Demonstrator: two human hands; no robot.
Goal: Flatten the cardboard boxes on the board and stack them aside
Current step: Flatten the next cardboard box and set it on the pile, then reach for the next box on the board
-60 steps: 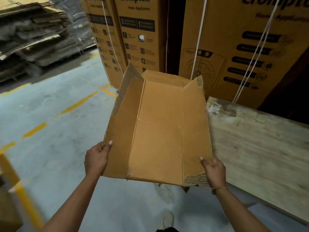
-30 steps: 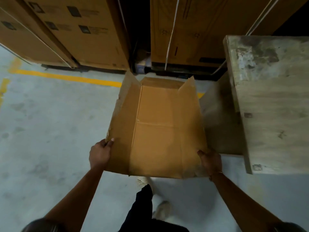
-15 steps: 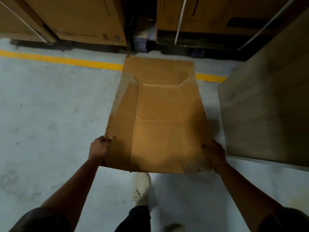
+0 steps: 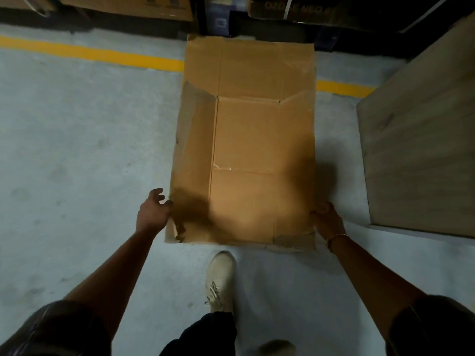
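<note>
The cardboard box lay flat on the floor. Its far end covered part of the yellow line, and the wooden board was near its right side. The right hand had its fingers curled round the near right corner. The left hand was loose and open, just beside the near left edge, holding nothing. To do this well, I think the person should press every fold down flat, then let go gently so the sheet lies straight.
</note>
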